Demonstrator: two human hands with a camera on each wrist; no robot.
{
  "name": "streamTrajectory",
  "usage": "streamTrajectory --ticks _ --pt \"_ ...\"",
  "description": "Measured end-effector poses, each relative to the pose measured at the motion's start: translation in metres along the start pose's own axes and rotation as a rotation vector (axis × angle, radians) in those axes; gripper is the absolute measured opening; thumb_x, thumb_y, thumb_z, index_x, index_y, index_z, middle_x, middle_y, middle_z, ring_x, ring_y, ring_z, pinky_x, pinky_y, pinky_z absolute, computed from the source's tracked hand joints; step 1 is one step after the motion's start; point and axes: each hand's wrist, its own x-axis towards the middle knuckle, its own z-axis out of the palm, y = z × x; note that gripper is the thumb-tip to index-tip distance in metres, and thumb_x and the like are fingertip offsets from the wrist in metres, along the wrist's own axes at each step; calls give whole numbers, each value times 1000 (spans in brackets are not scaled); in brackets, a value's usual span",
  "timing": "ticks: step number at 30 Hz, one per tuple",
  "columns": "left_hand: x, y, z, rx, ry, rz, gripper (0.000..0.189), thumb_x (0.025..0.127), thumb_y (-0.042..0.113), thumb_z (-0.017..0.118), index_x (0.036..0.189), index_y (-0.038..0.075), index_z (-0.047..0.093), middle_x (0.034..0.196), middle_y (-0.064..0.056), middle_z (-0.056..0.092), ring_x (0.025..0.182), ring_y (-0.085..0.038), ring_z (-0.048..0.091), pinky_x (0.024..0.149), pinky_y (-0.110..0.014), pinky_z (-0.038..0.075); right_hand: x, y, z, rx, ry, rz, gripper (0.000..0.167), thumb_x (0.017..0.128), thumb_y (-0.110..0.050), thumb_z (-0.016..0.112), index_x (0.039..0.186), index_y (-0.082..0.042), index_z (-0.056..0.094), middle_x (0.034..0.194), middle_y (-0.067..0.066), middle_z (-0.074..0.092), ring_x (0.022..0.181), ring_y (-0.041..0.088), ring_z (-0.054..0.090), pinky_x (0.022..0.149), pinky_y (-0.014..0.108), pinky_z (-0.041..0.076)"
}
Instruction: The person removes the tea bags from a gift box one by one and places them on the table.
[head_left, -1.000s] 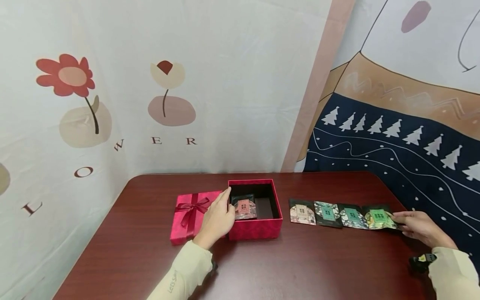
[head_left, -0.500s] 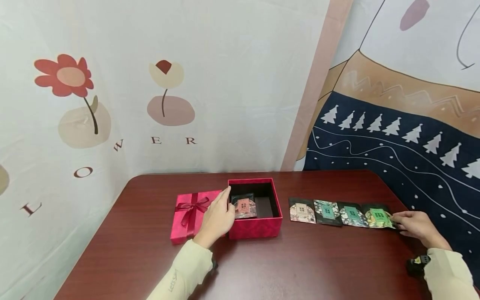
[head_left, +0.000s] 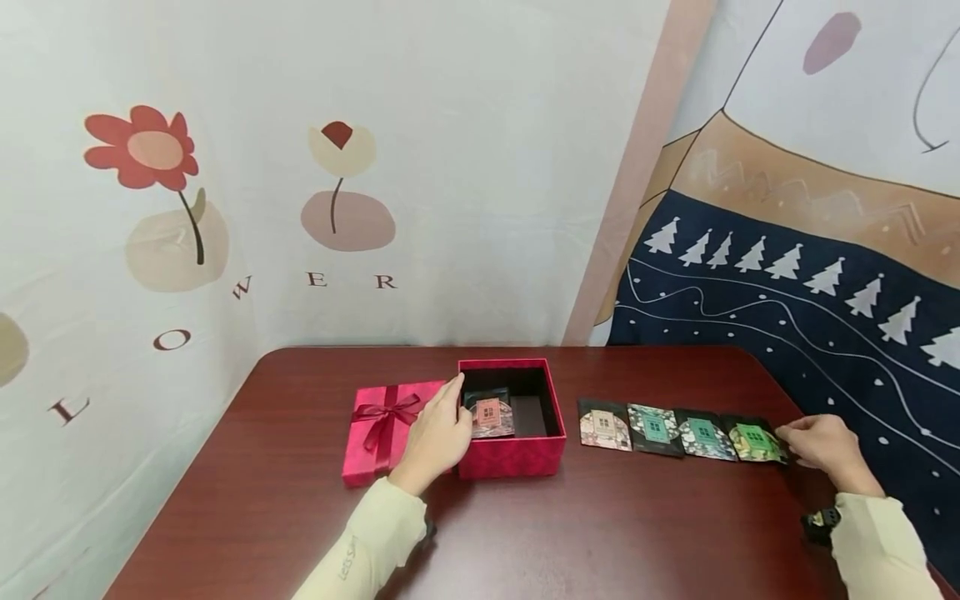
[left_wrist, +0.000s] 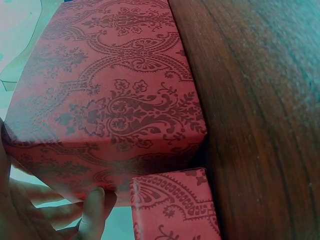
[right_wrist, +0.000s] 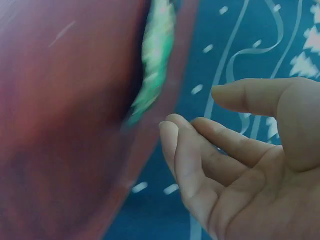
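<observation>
Holding the left wall of the red box point(head_left: 512, 458), the left hand point(head_left: 433, 437) is seen in the head view with its thumb at the rim. Inside this box, at the left, lies a dark packet with pink label point(head_left: 489, 415). Just beside stands the red lid point(head_left: 366, 454) with a ribbon bow point(head_left: 385, 417). To the right on the brown counter point(head_left: 600, 525), four packets make a row: one with cream label point(head_left: 605, 427), two with teal labels point(head_left: 656, 429), and a yellow-green packet point(head_left: 756, 440) at the end. Near its right edge is the right hand point(head_left: 821, 442).

In the left wrist view, the fingers point(left_wrist: 93, 212) touch the patterned side of the box, and a corner of the lid is close below.

In the right wrist view, the thumb and the fingers are apart, with nothing between them; the yellow-green packet, blurred, lies near the fingertips.
</observation>
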Motion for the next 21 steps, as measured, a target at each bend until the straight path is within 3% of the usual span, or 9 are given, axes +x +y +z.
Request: streamTrajectory --ticks 5,11,17,21 --pt "1 0 -1 -2 7 -3 58 96 21 50 152 11 41 153 -10 44 135 -34 47 101 -57 43 0 -55 8 -66 12 -119 48 95 -25 59 114 19 61 80 13 72 67 19 65 57 31 52" --pt "-1 -1 0 -4 1 -16 58 96 21 51 153 12 40 153 -10 43 137 -34 44 103 -58 41 -3 -137 34 124 -49 -248 43 96 -18 60 120 18 59 96 24 72 78 19 71 65 32 59" --pt "-2 0 1 2 14 -5 57 96 21 50 152 12 42 152 -9 45 135 -33 47 101 -58 43 -9 -204 73 222 -95 -395 31 94 -11 62 113 14 65 95 24 72 73 16 70 67 36 59" --pt "-2 1 1 1 13 -5 57 96 21 50 152 12 42 153 -10 44 135 -33 47 101 -58 43 -14 -240 99 272 -146 -443 28 93 -10 63 110 11 68 93 21 73 75 20 72 69 39 60"
